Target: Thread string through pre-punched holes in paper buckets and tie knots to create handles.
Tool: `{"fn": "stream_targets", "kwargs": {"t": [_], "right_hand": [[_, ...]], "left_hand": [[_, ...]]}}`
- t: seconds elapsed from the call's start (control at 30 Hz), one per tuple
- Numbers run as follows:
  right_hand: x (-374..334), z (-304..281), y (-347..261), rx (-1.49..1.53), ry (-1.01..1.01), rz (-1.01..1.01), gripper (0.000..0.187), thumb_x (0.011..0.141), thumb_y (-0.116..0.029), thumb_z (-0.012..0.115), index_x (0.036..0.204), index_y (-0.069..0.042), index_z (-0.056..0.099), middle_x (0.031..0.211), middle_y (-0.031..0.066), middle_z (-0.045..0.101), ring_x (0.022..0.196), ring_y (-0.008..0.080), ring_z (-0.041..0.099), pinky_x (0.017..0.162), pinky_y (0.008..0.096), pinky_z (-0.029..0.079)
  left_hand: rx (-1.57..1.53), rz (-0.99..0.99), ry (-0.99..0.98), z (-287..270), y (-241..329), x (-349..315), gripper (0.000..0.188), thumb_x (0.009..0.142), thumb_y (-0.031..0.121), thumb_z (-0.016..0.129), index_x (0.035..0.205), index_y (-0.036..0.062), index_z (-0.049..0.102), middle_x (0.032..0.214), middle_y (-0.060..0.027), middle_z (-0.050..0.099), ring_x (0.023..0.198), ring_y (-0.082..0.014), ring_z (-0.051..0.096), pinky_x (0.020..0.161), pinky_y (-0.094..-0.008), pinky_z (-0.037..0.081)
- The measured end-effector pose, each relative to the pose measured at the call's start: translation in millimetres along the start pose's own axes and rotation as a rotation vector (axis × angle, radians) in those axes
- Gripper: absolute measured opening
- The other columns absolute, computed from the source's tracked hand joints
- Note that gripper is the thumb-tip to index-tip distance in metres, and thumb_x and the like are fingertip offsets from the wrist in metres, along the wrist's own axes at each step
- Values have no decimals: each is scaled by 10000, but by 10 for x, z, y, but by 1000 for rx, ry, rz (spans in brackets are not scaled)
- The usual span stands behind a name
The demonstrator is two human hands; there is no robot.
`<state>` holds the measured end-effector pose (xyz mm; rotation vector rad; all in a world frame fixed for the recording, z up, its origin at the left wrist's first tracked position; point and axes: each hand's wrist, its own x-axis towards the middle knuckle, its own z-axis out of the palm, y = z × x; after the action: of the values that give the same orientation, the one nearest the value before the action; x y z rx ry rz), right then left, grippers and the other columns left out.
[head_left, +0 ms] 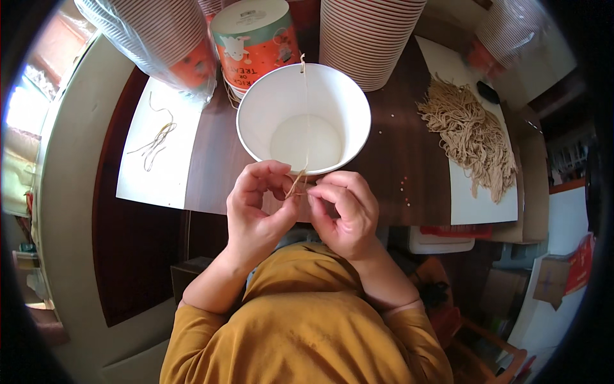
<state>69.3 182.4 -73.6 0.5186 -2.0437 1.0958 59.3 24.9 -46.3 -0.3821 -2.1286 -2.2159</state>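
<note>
Twine [297, 183] spans the white bucket [259, 118], bucket stacks [368, 45] crowding behind

Twine [298, 182] partly hidden behind fingers [340, 200]

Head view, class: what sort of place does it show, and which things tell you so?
Probably a small handcraft workspace, perhaps in a home: a tall stack of buckets, a heap of tan string and a white bucket share one brown table.
</note>
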Motion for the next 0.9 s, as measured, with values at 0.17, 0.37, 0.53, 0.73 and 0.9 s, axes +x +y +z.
{"fn": "stream_targets", "kwargs": {"t": [0.17,0.37,0.53,0.73,0.9], "right_hand": [[101,-42,-65,-58,-40,-18,328,693,-49,753,1006,-74,657,929,41,616,735,215,605,642,349,441],[32,-60,-7,-67,-17,-125,317,708,-26,752,1013,-68,675,917,30,630,695,188,594,615,336,437],[29,-118,-51,65,-55,40,297,740,-2,754,1023,-53,680,943,74,667,742,229,623,646,340,489],[43,-144,-188,345,-73,326,265,781,13,744,1034,-30,676,928,116,682,757,234,663,651,304,523],[-1,-131,-107,236,-129,222,250,799,24,720,1032,-32,647,896,126,682,771,273,676,655,353,540]], "left_hand": [[31,40,-6,8,-7,-11,398,785,-98,664,1149,-15,527,912,-44,638,833,-91,595,780,-222,464],[62,19,5,7,70,3,392,789,-83,673,1149,-16,532,888,-36,641,824,-85,586,767,-216,444],[72,11,-5,-35,50,6,385,797,-71,678,1151,-15,538,885,-32,644,821,-81,583,768,-217,440],[123,45,5,-9,46,-4,381,791,-60,680,1146,0,558,878,-14,646,799,-63,566,744,-216,452],[196,70,1,5,58,-12,385,794,-79,675,1147,-5,542,872,-20,635,807,-66,566,741,-214,440]]}}
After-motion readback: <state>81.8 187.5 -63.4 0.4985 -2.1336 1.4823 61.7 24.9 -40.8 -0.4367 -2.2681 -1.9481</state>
